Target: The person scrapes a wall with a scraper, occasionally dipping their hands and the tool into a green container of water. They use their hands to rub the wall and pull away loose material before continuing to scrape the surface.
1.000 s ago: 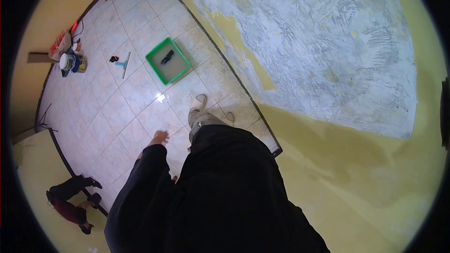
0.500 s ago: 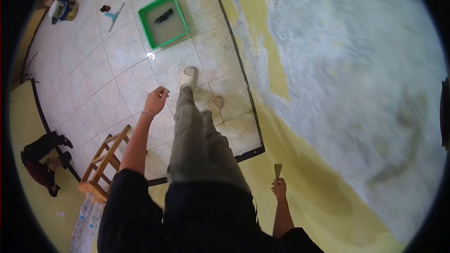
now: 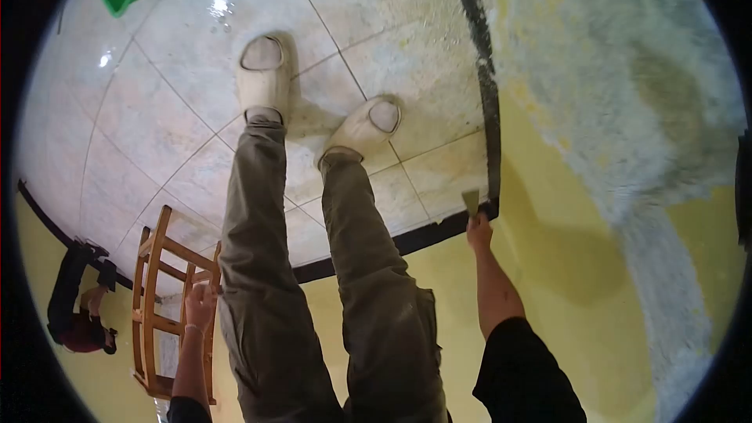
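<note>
My right hand (image 3: pixel 479 233) grips a putty knife (image 3: pixel 471 202), its blade pointing up past my fingers, near the floor corner where the dark skirting (image 3: pixel 427 236) meets the wall. My left hand (image 3: pixel 201 307) hangs beside my left leg, fingers loosely bent and holding nothing that shows. In this view it overlaps the wooden stool (image 3: pixel 146 316). A bracelet circles my left wrist.
A large scraped, whitish patch (image 3: pixel 572 47) covers the yellow wall (image 3: pixel 548 298) at right. The corner of a green basin (image 3: pixel 117 1) shows at upper left. Wet spots shine on the floor tiles (image 3: pixel 188 63). Another person (image 3: pixel 77 298) is low by the far-left wall.
My view has tilted down and nearer the wall, so the basin has mostly left the frame. My left hand has dropped back toward the stool. The right still holds the putty knife.
</note>
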Action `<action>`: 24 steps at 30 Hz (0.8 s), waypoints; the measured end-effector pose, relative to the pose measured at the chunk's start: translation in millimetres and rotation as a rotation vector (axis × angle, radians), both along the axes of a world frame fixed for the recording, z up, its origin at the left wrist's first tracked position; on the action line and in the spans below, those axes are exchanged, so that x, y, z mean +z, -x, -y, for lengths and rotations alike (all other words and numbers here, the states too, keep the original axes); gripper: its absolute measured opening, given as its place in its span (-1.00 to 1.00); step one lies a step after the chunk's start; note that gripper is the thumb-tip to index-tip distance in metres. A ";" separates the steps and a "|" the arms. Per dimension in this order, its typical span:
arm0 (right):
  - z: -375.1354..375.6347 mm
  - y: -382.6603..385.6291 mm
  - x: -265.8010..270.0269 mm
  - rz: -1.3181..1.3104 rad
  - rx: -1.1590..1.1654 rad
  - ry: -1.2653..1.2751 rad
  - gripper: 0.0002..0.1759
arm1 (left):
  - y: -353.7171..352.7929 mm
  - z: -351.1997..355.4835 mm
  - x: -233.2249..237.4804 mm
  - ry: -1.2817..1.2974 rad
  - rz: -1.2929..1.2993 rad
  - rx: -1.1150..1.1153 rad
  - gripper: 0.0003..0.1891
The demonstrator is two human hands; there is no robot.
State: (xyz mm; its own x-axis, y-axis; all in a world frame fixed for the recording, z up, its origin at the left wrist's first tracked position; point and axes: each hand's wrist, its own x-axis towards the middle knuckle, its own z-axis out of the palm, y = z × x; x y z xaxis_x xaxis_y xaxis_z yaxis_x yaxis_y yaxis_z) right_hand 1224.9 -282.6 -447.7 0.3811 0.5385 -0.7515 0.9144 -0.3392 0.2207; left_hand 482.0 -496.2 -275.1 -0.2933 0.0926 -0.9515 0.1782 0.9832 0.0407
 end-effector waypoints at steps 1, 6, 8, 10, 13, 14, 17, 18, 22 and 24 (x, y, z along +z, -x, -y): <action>0.4 -3.3 -24.3 -0.044 0.014 -0.065 -0.78 | 2.9 24.5 2.9 0.019 -0.024 0.027 -0.73; -32.9 4.7 -103.2 -0.130 -0.076 -0.130 -0.89 | 21.0 6.9 1.6 0.214 -0.064 0.192 -0.71; -53.7 11.8 -129.9 -0.092 -0.124 -0.124 -0.82 | 47.8 31.3 -4.2 0.188 -0.053 0.181 -0.70; -85.6 36.5 -159.0 -0.185 0.117 -0.320 -0.79 | 65.4 52.0 -0.2 0.186 -0.080 0.187 -0.69; -183.8 124.0 -159.1 -0.220 0.098 -0.391 -0.77 | 73.1 50.5 12.2 0.201 -0.080 0.200 -0.70; -213.0 153.6 -158.5 -0.205 0.124 -0.399 -0.80 | 63.1 15.5 16.2 0.278 -0.125 0.121 -0.68; -250.1 199.6 -175.3 0.044 0.068 -0.196 -0.86 | 65.2 1.7 4.7 0.207 -0.084 0.072 -0.67; -252.2 214.3 -174.6 0.039 0.071 -0.206 -0.86 | 60.6 -17.2 -1.3 0.200 -0.074 0.071 -0.66; -246.1 252.3 -152.9 0.084 -0.223 -0.257 -0.86 | 36.0 -95.4 -13.3 0.009 -0.057 0.222 -0.70; -241.3 248.5 -150.1 0.100 -0.250 -0.242 -0.84 | 33.4 -108.6 -12.1 -0.023 -0.043 0.237 -0.71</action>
State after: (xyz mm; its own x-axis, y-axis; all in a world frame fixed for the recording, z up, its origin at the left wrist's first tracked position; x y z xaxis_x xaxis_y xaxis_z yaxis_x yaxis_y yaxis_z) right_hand 976.4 -41.3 -597.8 0.5886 0.5773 -0.5659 0.7746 -0.6031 0.1905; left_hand 448.6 -387.6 -287.2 -0.3495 0.0375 -0.9362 -0.0550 0.9967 0.0605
